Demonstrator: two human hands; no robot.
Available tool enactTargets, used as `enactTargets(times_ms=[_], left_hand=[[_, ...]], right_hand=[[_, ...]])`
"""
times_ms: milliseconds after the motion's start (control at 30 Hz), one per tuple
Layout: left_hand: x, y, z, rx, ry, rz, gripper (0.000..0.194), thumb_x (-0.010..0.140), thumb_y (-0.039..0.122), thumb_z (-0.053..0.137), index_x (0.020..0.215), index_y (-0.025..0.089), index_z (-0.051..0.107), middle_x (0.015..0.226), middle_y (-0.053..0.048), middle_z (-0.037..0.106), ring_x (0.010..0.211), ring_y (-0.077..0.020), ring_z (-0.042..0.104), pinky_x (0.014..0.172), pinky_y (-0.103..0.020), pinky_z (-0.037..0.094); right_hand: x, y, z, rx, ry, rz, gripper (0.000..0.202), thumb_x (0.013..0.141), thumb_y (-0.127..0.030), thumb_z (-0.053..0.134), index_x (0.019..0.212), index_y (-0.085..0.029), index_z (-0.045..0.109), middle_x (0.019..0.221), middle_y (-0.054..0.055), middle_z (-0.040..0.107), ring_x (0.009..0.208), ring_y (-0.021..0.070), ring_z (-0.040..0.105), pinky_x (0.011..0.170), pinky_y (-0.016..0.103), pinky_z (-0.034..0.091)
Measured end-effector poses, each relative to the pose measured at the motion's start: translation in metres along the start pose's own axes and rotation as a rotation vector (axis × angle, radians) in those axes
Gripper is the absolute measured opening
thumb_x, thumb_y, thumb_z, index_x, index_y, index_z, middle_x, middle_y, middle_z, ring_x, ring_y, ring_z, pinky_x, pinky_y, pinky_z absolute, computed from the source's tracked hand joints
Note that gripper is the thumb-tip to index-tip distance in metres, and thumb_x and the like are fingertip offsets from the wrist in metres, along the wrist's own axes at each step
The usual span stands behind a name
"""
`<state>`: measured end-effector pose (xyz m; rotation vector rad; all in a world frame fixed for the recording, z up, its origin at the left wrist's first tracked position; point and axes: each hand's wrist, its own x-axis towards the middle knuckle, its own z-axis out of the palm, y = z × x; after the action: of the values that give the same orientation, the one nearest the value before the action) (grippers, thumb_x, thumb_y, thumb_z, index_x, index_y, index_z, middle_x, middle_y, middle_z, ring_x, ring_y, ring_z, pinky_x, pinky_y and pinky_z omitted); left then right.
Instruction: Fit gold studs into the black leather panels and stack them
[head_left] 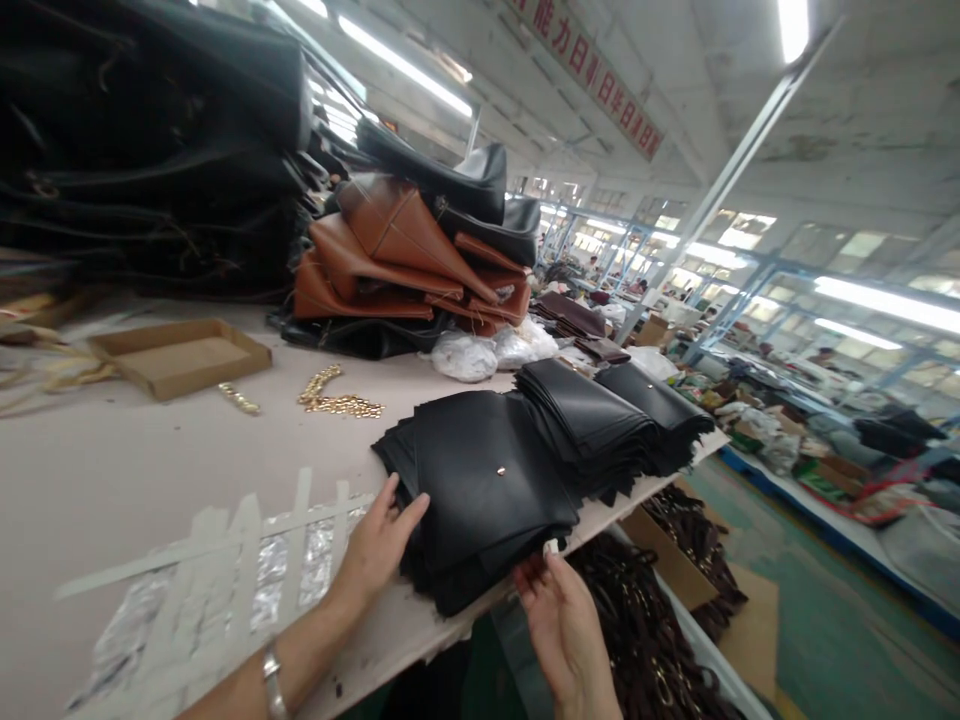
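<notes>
"Resting loosely spread, the left hand (380,543) touches the black panels (480,450) near the edge of the table (202,450). Risk?"

"They're stacked unevenly; a nudge could spill some."

"And the right hand (564,622)?"

"Half-curled beside them; whether it grips anything is unclear."

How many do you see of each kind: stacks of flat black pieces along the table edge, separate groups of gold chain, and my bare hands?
Black stacks: 3
Gold chain groups: 2
Hands: 2
Total: 7
</notes>
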<state>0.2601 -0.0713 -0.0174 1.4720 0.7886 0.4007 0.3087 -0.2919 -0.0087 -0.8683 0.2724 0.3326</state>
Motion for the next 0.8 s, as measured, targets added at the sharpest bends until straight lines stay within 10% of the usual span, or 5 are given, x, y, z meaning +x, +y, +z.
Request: enactTargets(times_ms=[300,467,800], left_hand=[[0.004,-0.017,0.008,0.199,-0.039,0.138,0.095,0.082,0.058,0.058,0.156,0.009,0.024,0.160,-0.020,0.034,0.145,-0.0360,0.037,0.118,-0.048,0.032],[0.007,-0.021,0.009,0.238,-0.023,0.177,0.095,0.081,0.059,0.056,0.156,0.011,0.023,0.159,-0.018,0.036,0.143,-0.0344,0.039,0.117,-0.046,0.035],[0.006,-0.012,0.010,0.188,-0.009,0.150,0.089,0.079,0.052,0.063,0.154,0.017,0.029,0.154,-0.015,0.045,0.141,-0.0359,0.043,0.115,-0.050,0.036]], right_hand=[[0.016,-0.011,0.018,-0.149,-0.022,-0.004,0.052,0.049,-0.045,0.096,0.084,-0.016,0.070,0.075,0.002,0.075,0.068,0.0173,0.066,0.061,0.028,0.053],[0.027,-0.003,0.040,0.023,-0.144,-0.013,0.044,0.066,-0.034,0.088,0.104,-0.018,0.072,0.109,0.007,0.077,0.101,0.0234,0.070,0.086,0.034,0.056],[0.058,0.013,0.069,0.017,0.085,-0.045,0.044,0.054,-0.023,0.086,0.095,-0.013,0.074,0.093,0.009,0.079,0.095,0.0279,0.073,0.089,0.041,0.059]])
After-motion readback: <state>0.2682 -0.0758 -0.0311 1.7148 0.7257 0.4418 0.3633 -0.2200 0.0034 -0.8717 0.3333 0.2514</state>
